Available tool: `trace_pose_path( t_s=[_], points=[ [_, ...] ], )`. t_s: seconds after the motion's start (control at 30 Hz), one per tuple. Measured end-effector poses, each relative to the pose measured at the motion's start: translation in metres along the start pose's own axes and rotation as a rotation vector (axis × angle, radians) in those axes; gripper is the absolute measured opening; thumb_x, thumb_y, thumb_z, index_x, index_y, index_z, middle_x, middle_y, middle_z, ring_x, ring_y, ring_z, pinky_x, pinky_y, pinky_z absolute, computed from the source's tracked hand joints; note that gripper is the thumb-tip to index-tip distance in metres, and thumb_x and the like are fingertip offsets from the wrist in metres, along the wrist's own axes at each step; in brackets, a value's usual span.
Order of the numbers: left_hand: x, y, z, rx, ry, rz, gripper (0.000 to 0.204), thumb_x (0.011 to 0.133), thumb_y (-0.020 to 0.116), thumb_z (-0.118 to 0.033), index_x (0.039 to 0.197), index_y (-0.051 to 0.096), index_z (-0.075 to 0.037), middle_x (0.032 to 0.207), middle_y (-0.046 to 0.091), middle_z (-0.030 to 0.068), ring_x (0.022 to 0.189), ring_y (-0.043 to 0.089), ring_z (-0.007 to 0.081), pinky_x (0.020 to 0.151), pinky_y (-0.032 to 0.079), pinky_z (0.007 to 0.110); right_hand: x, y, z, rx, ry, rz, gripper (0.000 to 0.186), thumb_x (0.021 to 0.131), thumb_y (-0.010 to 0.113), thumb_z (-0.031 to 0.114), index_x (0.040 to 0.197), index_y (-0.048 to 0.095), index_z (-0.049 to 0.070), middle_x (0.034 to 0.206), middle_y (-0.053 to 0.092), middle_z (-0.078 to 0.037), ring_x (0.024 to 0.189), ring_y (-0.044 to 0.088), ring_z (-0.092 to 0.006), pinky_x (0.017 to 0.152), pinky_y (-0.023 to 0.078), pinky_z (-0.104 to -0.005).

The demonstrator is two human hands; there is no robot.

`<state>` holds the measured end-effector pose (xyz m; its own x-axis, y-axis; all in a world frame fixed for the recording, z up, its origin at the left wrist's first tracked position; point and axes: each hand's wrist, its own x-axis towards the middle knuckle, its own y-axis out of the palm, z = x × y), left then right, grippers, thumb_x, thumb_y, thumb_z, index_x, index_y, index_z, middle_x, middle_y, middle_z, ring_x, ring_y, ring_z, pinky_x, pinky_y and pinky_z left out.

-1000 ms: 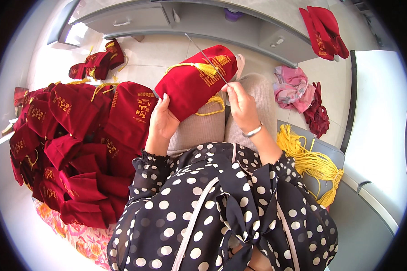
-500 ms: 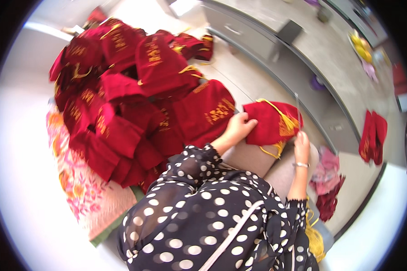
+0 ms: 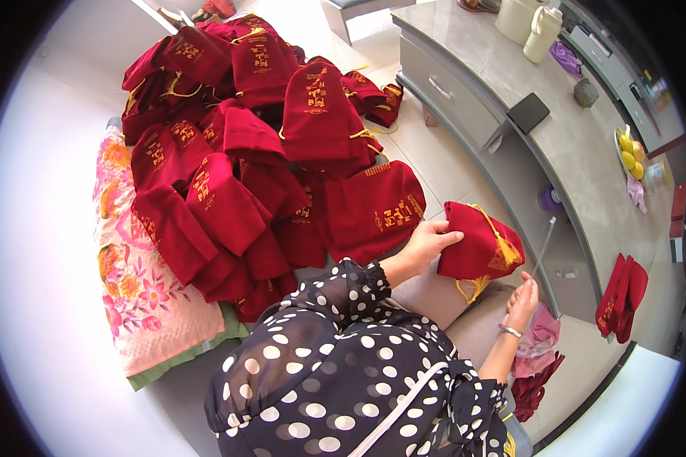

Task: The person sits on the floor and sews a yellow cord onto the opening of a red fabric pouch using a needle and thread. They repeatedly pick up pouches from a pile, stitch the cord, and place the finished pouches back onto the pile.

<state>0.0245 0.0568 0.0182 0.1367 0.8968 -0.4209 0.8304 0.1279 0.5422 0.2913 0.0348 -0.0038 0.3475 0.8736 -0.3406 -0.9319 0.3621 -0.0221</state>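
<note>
Pale floor tiles [image 3: 443, 166] are seen past the lap [image 3: 474, 329], where one red bag [image 3: 469, 244], yellow cord [image 3: 484, 218] already on, is pinched by the left hand [image 3: 431, 244], a thin rod [image 3: 544, 245] is gripped by the right hand [image 3: 521, 303], and cord is seen on only some piled bags [image 3: 221, 202].

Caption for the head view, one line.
Left hand holds a red cloth pouch with yellow tassel; right hand grips a thin grey rod.

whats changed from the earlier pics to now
The view has swung left, so everything sits farther right. The thin rod, earlier across the held red pouch, now stands clear to its right. The left hand still holds the pouch, the right hand the rod.
</note>
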Motion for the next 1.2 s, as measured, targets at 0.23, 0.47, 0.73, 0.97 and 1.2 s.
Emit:
trace_pose_path(
  t_s=[0.23,0.47,0.73,0.97,1.2],
  points=[
    [-0.027,0.023,-0.132,-0.371,0.371,0.035,0.018,0.088,0.059,-0.005,0.104,0.06,0.003,0.102,0.065,0.0104,0.093,0.064,0.0185,0.084,0.052,0.031,-0.004,-0.031,0.024,0.13,-0.098,-0.105,0.028,0.098,0.046,0.029,0.109,0.054,0.004,0.059,0.028,0.009,0.043,0.02,0.001,0.036,0.014,-0.018],
    [-0.016,-0.076,-0.262,-0.504,1.075,-0.432,0.013,0.087,0.065,-0.008,0.086,0.053,-0.011,0.067,0.052,-0.005,0.055,0.048,0.0074,0.054,0.042,0.026,-0.005,-0.028,0.02,0.161,-0.058,-0.058,0.027,0.098,0.046,0.029,0.108,0.054,0.005,0.06,0.028,0.009,0.043,0.021,0.0008,0.036,0.015,-0.0179],
    [-0.009,-0.164,-0.19,-0.598,0.826,-0.603,0.038,0.088,0.063,-0.01,0.118,0.043,0.002,0.11,0.048,0.0121,0.103,0.05,0.0243,0.092,0.044,0.036,-0.009,-0.021,0.011,0.164,-0.029,0.021,0.028,0.098,0.046,0.029,0.107,0.054,0.004,0.058,0.028,0.009,0.043,0.02,0.0006,0.035,0.015,-0.0179],
    [-0.039,-0.153,-0.159,0.055,1.071,-1.145,0.047,0.085,0.067,-0.008,0.121,0.04,0.004,0.123,0.045,0.0118,0.111,0.046,0.018,0.097,0.039,0.03,-0.012,-0.027,0.009,0.179,-0.016,0.014,0.027,0.098,0.046,0.029,0.106,0.054,0.004,0.057,0.028,0.009,0.042,0.02,0.0006,0.035,0.014,-0.018],
    [-0.019,-0.198,-0.197,-0.196,0.967,-1.083,0.026,0.085,0.068,-0.011,0.099,0.057,0.007,0.097,0.061,0.0077,0.084,0.056,0.0161,0.079,0.046,0.03,-0.014,-0.025,0.009,0.173,-0.009,0.025,0.027,0.098,0.046,0.028,0.106,0.055,0.004,0.057,0.028,0.009,0.042,0.021,0.0007,0.035,0.014,-0.0179]
  ],
)
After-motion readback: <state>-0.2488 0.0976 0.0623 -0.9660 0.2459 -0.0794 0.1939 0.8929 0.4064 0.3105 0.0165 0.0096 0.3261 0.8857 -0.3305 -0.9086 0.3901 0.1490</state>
